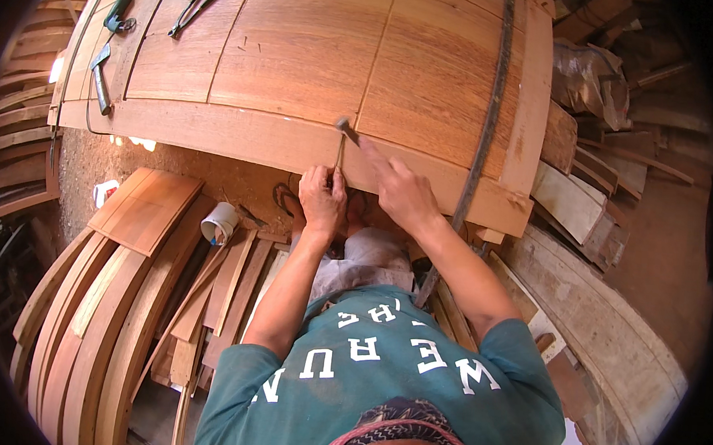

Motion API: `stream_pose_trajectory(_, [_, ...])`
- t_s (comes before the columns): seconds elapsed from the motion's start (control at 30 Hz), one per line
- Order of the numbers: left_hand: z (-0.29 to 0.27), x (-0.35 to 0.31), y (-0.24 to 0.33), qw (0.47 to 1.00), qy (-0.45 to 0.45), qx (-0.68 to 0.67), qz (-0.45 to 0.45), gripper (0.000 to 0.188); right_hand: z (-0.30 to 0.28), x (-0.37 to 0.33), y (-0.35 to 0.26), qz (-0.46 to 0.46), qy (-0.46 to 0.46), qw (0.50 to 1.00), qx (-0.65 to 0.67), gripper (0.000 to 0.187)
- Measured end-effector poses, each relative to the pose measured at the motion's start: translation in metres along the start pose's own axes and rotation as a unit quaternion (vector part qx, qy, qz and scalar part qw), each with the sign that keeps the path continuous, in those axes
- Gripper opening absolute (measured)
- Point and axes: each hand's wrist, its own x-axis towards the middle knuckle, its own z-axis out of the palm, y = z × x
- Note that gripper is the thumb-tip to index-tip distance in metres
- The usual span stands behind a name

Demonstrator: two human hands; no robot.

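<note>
My left hand [323,197] is closed near the front edge of a large framed wooden panel [299,69]. Its fingers pinch a thin, light-coloured stick [339,155] whose far end meets the panel's edge strip; its exact kind is unclear. Beside it, to the right, my right hand [405,194] is wrapped round the handle of a hammer [345,126]. The hammer's head is over the far end of the stick; whether they touch, I cannot tell. A few small nails [242,46] lie on the panel farther off.
On the panel's left lie a green drill [121,7], a hatchet-like tool [100,80] and long-handled pincers [197,10]. A dark metal bar [493,97] crosses the right side. Stacked boards [114,315] and a white bucket [220,220] are at left; more planks [572,200] at right.
</note>
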Motion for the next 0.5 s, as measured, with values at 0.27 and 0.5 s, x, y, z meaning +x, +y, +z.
stream_pose_trajectory(0.27, [0.007,-0.01,-0.014,0.987,-0.014,-0.114,-0.116,0.013,-0.014,0.003,0.019,-0.051,0.166,0.975,0.14,0.062])
stream_pose_trajectory(0.5, [-0.01,0.008,0.0,0.938,-0.046,-0.235,-0.25,0.015,-0.01,0.0,0.034,-0.046,0.162,0.968,0.186,0.062])
